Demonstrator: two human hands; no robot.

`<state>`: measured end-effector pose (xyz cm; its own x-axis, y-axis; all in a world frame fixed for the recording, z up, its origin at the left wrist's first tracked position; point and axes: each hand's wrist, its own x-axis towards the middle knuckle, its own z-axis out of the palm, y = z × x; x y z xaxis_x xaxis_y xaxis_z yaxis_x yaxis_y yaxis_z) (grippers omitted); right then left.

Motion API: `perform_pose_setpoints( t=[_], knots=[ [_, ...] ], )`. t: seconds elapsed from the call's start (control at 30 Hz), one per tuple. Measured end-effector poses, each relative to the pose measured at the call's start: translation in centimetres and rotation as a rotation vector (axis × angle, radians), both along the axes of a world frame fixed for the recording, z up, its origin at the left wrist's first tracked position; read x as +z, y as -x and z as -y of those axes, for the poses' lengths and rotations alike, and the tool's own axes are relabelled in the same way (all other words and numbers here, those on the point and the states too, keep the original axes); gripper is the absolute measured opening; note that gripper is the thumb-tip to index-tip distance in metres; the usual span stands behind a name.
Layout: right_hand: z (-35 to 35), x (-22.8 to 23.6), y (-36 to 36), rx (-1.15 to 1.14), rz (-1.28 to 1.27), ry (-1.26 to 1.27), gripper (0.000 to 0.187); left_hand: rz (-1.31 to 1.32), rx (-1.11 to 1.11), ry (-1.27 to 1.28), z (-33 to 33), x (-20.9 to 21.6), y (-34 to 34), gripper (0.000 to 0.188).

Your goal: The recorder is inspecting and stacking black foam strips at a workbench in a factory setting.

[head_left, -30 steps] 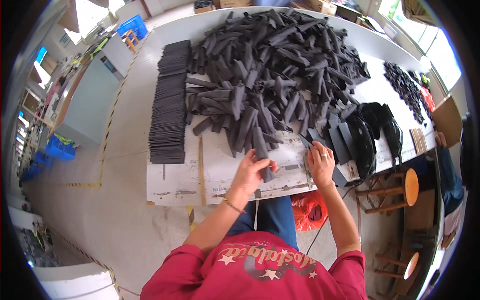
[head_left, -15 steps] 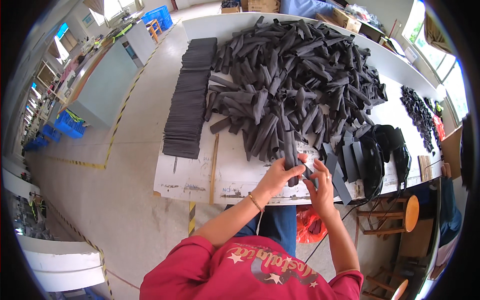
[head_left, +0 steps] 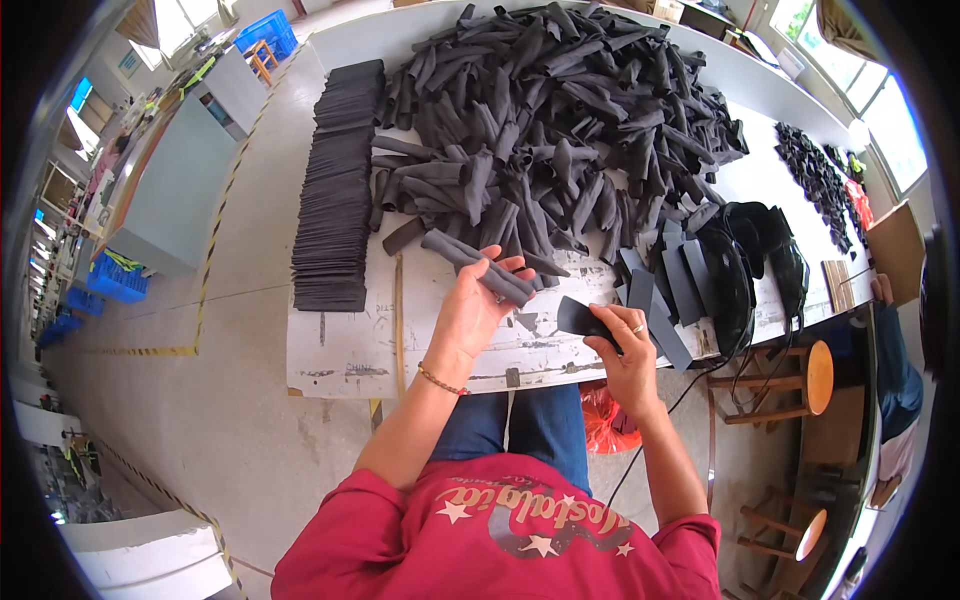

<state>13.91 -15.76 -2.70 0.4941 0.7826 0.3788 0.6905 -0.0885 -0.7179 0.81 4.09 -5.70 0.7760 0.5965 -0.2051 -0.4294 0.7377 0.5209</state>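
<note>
A dark grey fabric tube (head_left: 450,250) lies across the palm of my left hand (head_left: 478,305), fingers and thumb round it. It tilts down to the right, over the near part of the white table (head_left: 440,340). Pinched in my right hand (head_left: 625,355) is a flat dark grey strip (head_left: 580,318), its free end toward the tube but apart from it. Beyond my hands spreads a big pile of similar fabric tubes (head_left: 560,110). More flat strips (head_left: 672,335) lie to the right of my right hand.
A long neat row of stacked dark pieces (head_left: 335,190) runs along the table's left side. Black glossy bundles (head_left: 735,290) with cords sit at the right. Wooden stools (head_left: 818,383) stand beside the table, and a red plastic bag (head_left: 605,425) is under its near edge.
My hands have come apart: the left has shifted left with the tube and turned its palm upward, while the right now holds the strip clear of it. The whole view has shifted slightly.
</note>
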Motion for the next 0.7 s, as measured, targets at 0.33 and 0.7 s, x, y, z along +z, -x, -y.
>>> perform_pose_setpoints(
  t=[0.33,0.7],
  knots=[
    [-1.4,-0.5,1.6,-0.013,0.230,-0.077,0.031,-0.149,0.034,-0.053,-0.6,-1.1,0.2,0.024],
    [-2.3,0.3,1.5,-0.035,0.582,-0.122,0.039,-0.155,-0.064,-0.012,0.7,0.0,0.0,0.026]
  ],
)
